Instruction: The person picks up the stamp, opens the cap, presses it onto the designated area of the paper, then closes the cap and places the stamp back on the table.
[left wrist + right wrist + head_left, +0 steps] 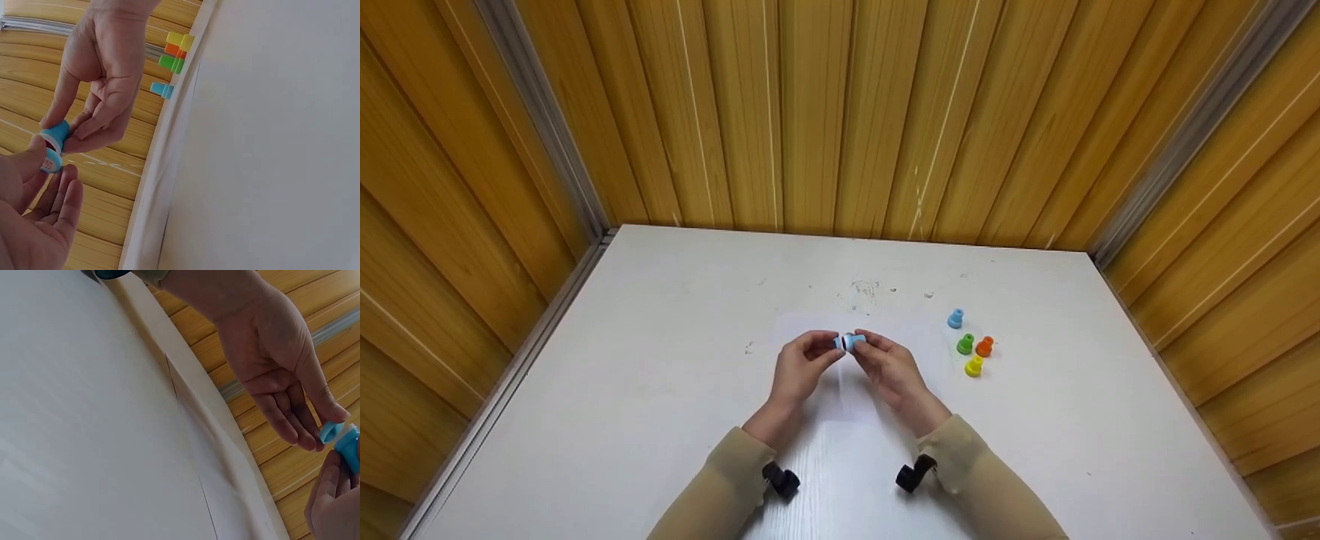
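Over the table, my left hand [797, 371] pinches the blue cap [52, 162] of a toy stamp between thumb and fingers. A small printed label shows on the cap in the left wrist view. Opposite it, my right hand [896, 373] grips the blue stamp body [58, 133] by its handle end, fingertips around it. Cap and body face each other at an angle, with a narrow gap and the body's white rim [344, 435] showing between them. Both hands are above a white sheet of paper [802, 324].
Right of the hands stand a light blue stamp [955, 319], a green stamp [965, 344], an orange stamp [984, 346] and a yellow stamp [973, 367]. The white table [660, 300] has dark scuffs near its back. Wood-patterned walls [810, 112] enclose it.
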The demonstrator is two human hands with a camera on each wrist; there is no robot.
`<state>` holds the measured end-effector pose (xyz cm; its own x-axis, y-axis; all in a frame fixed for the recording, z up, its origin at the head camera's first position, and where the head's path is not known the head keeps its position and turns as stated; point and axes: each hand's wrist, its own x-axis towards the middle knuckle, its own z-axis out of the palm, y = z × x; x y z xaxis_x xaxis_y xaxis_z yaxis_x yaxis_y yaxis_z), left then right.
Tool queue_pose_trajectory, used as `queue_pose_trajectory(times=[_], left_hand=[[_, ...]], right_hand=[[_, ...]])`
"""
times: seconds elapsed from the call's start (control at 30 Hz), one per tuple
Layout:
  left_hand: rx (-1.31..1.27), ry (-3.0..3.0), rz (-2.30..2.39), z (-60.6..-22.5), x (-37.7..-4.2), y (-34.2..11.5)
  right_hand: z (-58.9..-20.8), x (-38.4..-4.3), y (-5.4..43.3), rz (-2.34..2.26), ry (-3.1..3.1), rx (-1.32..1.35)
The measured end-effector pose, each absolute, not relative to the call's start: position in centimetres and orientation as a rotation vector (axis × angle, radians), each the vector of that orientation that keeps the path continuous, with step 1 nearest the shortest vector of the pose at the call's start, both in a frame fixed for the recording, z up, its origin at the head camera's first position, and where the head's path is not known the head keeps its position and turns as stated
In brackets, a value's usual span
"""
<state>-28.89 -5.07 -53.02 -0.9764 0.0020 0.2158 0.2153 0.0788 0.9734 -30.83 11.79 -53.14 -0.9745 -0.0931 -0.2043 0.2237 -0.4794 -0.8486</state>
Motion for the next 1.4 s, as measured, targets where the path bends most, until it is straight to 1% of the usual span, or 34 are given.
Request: queue_pose_trajectory(times=[0.4,0.93,1.13,1.4], left_hand=[[-0.265,-2.205,-1.989,-53.4,-28.8,-5.0],[-0.228,-2.187,-1.981,-53.4,-28.5,-4.5],[-0.235,-2.198,-1.957,-53.5,-28.5,-4.4],[-0.318,-2.410,-1.838,-53.2,-28.7,-5.2]], right_hand=[[-53.8,-30.4,11.7,-2.533,1.484,0.195],[-54.3,-29.9,11.5,-2.552,1.413,0.129],[-54.3,-29.9,11.3,-2.570,1.382,0.164],[-54.4,-30.6,11.8,-2.602,1.296,0.305]])
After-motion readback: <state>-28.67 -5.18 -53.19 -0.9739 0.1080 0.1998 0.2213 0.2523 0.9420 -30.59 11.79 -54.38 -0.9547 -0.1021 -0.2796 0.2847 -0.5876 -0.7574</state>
